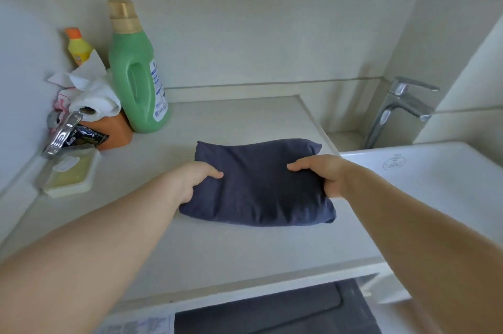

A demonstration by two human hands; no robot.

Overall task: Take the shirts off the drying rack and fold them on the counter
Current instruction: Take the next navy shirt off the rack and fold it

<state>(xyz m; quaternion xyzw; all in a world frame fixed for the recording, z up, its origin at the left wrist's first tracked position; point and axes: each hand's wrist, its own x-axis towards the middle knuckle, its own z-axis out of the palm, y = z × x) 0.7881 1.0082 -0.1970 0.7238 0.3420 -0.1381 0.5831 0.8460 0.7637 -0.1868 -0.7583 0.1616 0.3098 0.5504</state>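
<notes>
A dark blue shirt, folded into a compact rectangle, lies on the pale counter in the middle of the view. My left hand grips its left edge, thumb on top and fingers tucked under the cloth. At the shirt's right edge my right hand holds it the same way. The drying rack is not in view.
A green detergent bottle, a small yellow bottle, a paper roll and a soap dish crowd the counter's back left. A white sink with a chrome faucet sits at right. Shelves run overhead.
</notes>
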